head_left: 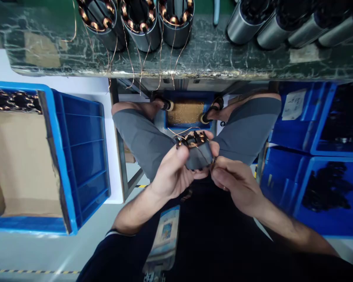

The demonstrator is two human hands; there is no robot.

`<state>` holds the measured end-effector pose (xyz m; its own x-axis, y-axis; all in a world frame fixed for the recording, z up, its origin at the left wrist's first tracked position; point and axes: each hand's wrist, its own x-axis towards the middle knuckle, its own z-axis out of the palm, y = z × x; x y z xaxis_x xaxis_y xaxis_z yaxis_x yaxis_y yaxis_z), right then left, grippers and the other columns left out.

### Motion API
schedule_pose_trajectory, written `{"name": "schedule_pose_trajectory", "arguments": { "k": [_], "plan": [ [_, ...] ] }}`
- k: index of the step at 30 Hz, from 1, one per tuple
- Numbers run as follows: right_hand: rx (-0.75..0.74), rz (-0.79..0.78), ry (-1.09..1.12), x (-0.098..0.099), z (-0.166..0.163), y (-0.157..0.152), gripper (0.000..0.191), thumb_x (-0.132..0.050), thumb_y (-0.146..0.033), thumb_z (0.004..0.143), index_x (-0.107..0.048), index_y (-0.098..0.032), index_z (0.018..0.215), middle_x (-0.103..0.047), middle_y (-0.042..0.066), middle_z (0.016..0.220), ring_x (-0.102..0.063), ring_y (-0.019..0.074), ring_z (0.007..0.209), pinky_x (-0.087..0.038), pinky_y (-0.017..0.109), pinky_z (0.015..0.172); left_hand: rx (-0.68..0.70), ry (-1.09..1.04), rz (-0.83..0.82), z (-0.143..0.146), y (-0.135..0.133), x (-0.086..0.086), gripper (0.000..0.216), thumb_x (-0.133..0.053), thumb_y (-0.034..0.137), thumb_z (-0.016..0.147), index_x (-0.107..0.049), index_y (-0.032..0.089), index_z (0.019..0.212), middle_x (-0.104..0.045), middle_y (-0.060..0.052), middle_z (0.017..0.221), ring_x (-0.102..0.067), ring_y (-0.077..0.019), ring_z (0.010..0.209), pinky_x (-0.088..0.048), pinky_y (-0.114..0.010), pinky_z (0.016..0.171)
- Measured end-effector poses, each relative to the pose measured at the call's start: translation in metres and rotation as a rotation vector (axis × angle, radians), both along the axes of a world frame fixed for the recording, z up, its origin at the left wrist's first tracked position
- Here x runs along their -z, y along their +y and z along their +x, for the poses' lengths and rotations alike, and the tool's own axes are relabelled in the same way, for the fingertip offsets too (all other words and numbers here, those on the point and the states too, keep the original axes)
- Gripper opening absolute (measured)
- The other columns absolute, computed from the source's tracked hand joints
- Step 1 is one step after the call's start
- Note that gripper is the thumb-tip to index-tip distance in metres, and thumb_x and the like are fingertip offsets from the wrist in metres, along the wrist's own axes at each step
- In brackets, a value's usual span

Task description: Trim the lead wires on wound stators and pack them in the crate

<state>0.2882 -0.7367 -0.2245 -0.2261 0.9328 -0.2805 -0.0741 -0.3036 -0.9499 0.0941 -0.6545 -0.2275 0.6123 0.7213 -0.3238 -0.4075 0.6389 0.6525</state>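
Observation:
A motor stator with a grey cylindrical body, black end pieces and copper windings is held above my lap. My left hand wraps around it, thumb on the near left side and fingers behind and below. Loose copper wire ends stick out from its top toward the left. My right hand is at the stator's lower right side, thumb and fingers pinched together. A thin copper wire seems to run down the stator's side to that pinch, but the fingertips hide most of it.
Wound stators with dangling wires stand along the green bench; several metal cylinders are at its right. A cardboard-lined blue crate is on the left. Blue bins with black parts are on the right. Another blue bin lies between the feet.

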Motion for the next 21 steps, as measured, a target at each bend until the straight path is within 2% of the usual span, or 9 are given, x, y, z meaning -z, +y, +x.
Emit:
{"name": "schedule_pose_trajectory", "arguments": {
  "k": [3, 5, 7, 9, 10, 12, 14, 17, 21],
  "plan": [
    [-0.075, 0.187, -0.217, -0.002, 0.006, 0.012, 0.029, -0.069, -0.028, 0.112, -0.062, -0.023, 0.084, -0.065, 0.004, 0.102, -0.063, 0.0177, 0.09, -0.054, 0.035, 0.081, -0.073, -0.15, -0.22, 0.007, -0.005, -0.001, 0.052, -0.091, 0.066, 0.089, -0.068, 0.027, 0.115, -0.063, 0.0, 0.096, -0.042, -0.0066, 0.058, -0.03, -0.023, 0.047],
    [-0.055, 0.359, -0.241, -0.008, 0.008, 0.019, 0.021, -0.072, -0.026, 0.108, -0.066, -0.024, 0.087, -0.067, 0.008, 0.133, -0.067, 0.0247, 0.116, -0.059, 0.043, 0.097, -0.095, -0.191, -0.221, 0.007, -0.003, -0.006, 0.045, -0.097, 0.048, 0.083, -0.065, 0.026, 0.107, -0.059, 0.003, 0.091, -0.039, -0.0041, 0.056, -0.032, -0.021, 0.048],
    [0.027, 0.509, -0.185, -0.015, 0.007, 0.025, 0.023, -0.069, -0.029, 0.107, -0.062, -0.026, 0.085, -0.07, 0.007, 0.144, -0.067, 0.0296, 0.132, -0.059, 0.049, 0.108, -0.082, -0.165, -0.216, 0.004, -0.002, -0.009, 0.044, -0.096, 0.044, 0.082, -0.065, 0.024, 0.104, -0.06, 0.003, 0.09, -0.046, -0.0052, 0.058, -0.04, -0.021, 0.053],
    [0.065, 0.615, -0.049, -0.024, 0.003, 0.03, 0.029, -0.066, -0.029, 0.108, -0.054, -0.027, 0.081, -0.079, 0.004, 0.13, -0.07, 0.0288, 0.13, -0.061, 0.048, 0.109, -0.05, -0.082, -0.209, 0.001, -0.002, -0.008, 0.051, -0.098, 0.053, 0.081, -0.066, 0.024, 0.109, -0.064, 0.001, 0.092, -0.058, -0.0105, 0.068, -0.05, -0.025, 0.063],
    [0.057, 0.63, 0.022, -0.027, 0.0, 0.032, 0.03, -0.066, -0.026, 0.107, -0.051, -0.027, 0.081, -0.081, 0.003, 0.118, -0.073, 0.0265, 0.121, -0.062, 0.045, 0.104, -0.022, -0.032, -0.21, -0.002, -0.003, -0.005, 0.054, -0.097, 0.058, 0.083, -0.067, 0.024, 0.113, -0.067, 0.0, 0.094, -0.064, -0.0139, 0.075, -0.053, -0.027, 0.068],
    [0.019, 0.584, 0.095, -0.03, -0.005, 0.037, 0.03, -0.067, -0.016, 0.102, -0.049, -0.027, 0.08, -0.076, 0.001, 0.095, -0.072, 0.0207, 0.094, -0.062, 0.039, 0.088, 0.042, 0.039, -0.223, -0.005, -0.005, 0.004, 0.057, -0.094, 0.065, 0.088, -0.07, 0.024, 0.12, -0.073, -0.004, 0.101, -0.07, -0.0189, 0.085, -0.057, -0.03, 0.073],
    [0.008, 0.494, 0.062, -0.026, -0.01, 0.039, 0.028, -0.067, -0.01, 0.098, -0.05, -0.026, 0.081, -0.068, -0.001, 0.086, -0.063, 0.0169, 0.078, -0.058, 0.038, 0.08, 0.072, 0.066, -0.254, -0.006, -0.009, 0.015, 0.06, -0.094, 0.065, 0.089, -0.073, 0.023, 0.127, -0.076, -0.005, 0.106, -0.072, -0.0194, 0.086, -0.056, -0.03, 0.072],
    [-0.062, 0.478, -0.026, -0.012, -0.018, 0.032, 0.026, -0.064, -0.013, 0.101, -0.049, -0.026, 0.084, -0.061, -0.001, 0.084, -0.056, 0.0159, 0.077, -0.054, 0.036, 0.078, -0.043, 0.106, -0.304, 0.0, -0.016, 0.027, 0.059, -0.103, 0.055, 0.082, -0.073, 0.024, 0.122, -0.072, 0.0, 0.096, -0.064, -0.0119, 0.073, -0.052, -0.024, 0.065],
    [-0.207, 0.542, -0.232, -0.004, -0.017, 0.016, 0.021, -0.064, -0.012, 0.103, -0.053, -0.027, 0.092, -0.063, 0.001, 0.09, -0.056, 0.0194, 0.087, -0.054, 0.036, 0.083, -0.218, 0.129, -0.368, 0.017, -0.019, 0.028, 0.051, -0.102, 0.043, 0.081, -0.065, 0.024, 0.11, -0.066, 0.006, 0.088, -0.054, -0.005, 0.061, -0.044, -0.019, 0.057]
  ]
}}
